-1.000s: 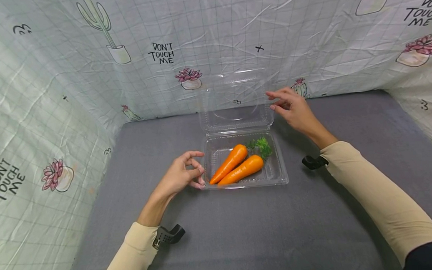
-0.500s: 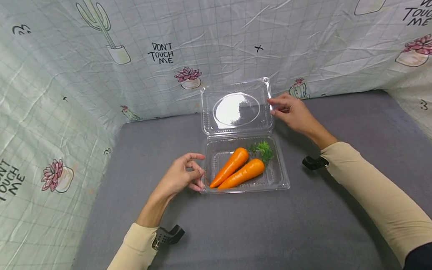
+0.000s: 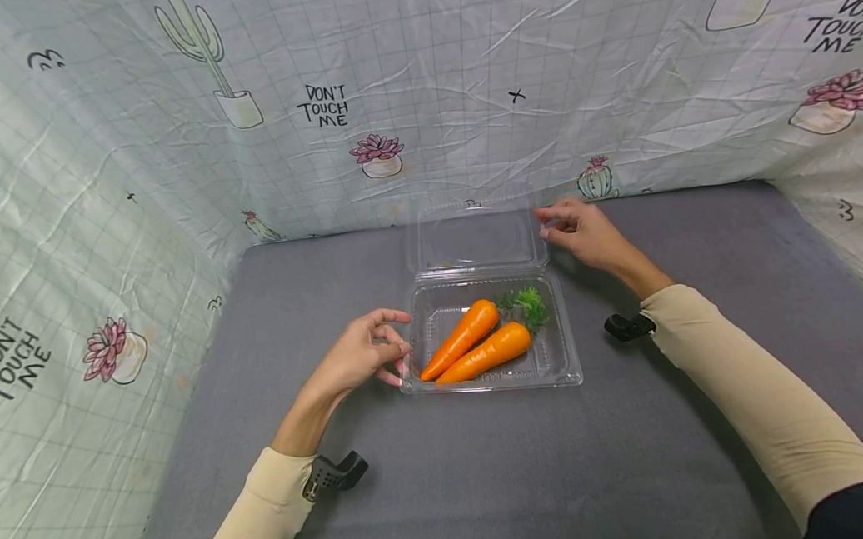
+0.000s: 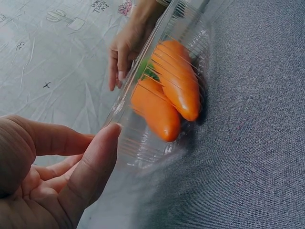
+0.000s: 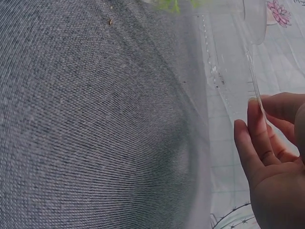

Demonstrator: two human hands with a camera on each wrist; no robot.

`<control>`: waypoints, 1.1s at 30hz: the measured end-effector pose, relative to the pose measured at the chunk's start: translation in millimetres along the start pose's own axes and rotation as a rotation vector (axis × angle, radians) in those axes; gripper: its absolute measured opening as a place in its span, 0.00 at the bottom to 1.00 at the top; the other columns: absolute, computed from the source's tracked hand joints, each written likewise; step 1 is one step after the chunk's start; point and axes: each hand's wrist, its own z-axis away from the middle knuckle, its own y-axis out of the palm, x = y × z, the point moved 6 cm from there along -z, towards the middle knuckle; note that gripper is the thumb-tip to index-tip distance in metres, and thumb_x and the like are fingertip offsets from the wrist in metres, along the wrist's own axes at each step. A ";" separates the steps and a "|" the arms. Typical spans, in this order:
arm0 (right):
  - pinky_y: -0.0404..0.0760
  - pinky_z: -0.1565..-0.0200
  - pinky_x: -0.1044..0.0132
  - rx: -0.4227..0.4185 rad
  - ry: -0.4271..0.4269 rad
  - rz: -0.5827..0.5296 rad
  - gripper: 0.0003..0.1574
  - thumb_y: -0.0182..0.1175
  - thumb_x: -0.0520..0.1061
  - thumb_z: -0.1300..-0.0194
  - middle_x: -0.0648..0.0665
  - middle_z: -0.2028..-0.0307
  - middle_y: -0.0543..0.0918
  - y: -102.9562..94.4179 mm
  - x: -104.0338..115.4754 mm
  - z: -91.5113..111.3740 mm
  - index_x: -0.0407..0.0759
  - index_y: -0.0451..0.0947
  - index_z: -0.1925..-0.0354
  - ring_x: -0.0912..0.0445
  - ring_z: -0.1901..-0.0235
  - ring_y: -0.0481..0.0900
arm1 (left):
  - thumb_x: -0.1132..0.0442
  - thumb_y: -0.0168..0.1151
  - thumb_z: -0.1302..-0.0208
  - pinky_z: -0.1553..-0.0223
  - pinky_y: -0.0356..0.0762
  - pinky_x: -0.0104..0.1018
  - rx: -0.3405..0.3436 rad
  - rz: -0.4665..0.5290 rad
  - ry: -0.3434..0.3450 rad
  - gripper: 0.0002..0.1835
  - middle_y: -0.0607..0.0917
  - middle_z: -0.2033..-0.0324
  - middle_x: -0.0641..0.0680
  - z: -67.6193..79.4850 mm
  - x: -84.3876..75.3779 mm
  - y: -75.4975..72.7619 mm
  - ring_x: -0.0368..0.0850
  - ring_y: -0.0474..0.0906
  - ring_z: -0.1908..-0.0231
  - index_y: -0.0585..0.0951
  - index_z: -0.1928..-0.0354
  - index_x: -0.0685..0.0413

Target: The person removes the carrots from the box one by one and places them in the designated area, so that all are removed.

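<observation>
A clear plastic clamshell container point(image 3: 561, 356) stands on the grey cloth, its hinged lid point(image 3: 475, 241) raised at the far side and leaning back. Two orange carrots point(image 3: 461, 339) lie slantwise in the base, with leafy green tops point(image 3: 532, 306) at their upper right end. My left hand point(image 3: 362, 354) pinches the left rim of the base between thumb and fingers; the left wrist view shows the thumb point(image 4: 97, 164) at that edge. At the lid's right edge, my right hand point(image 3: 585, 229) pinches the thin plastic, seen also as the lid edge point(image 5: 254, 78) between its fingers.
Grey cloth point(image 3: 476, 483) covers the table around the container. Behind the lid and along both sides hangs a pale printed curtain point(image 3: 432, 69). A black wrist strap point(image 3: 336, 470) sits on my left forearm, another band point(image 3: 628, 325) on the right.
The lid has tipped further back and lower, my right hand sinking with it. The container has shifted slightly toward me, while my left hand stays at its rim.
</observation>
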 end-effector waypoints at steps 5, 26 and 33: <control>0.75 0.63 0.79 0.037 -0.009 0.005 0.25 0.63 0.37 0.29 0.32 0.47 0.80 2.8 -2.1 0.9 0.31 0.76 0.36 0.42 0.54 0.81 | 0.73 0.61 0.31 0.72 0.90 0.49 0.008 0.002 0.000 0.26 0.83 0.68 0.62 1.0 -0.8 0.6 0.51 0.84 0.73 0.69 0.33 0.64; 0.78 0.57 0.56 0.180 0.113 0.080 0.27 0.54 0.48 0.21 0.35 0.42 0.73 6.4 -13.6 4.7 0.39 0.72 0.31 0.42 0.52 0.82 | 0.72 0.61 0.31 0.72 0.90 0.50 0.020 0.000 0.000 0.25 0.82 0.68 0.62 -1.8 -2.4 0.3 0.51 0.85 0.74 0.70 0.33 0.63; 0.81 0.50 0.44 0.161 0.084 0.143 0.26 0.59 0.48 0.24 0.36 0.41 0.73 -3.5 -1.0 10.1 0.40 0.76 0.34 0.39 0.44 0.78 | 0.72 0.62 0.31 0.72 0.90 0.49 0.025 0.008 -0.009 0.25 0.82 0.68 0.62 -1.6 -2.6 0.6 0.51 0.85 0.74 0.70 0.34 0.63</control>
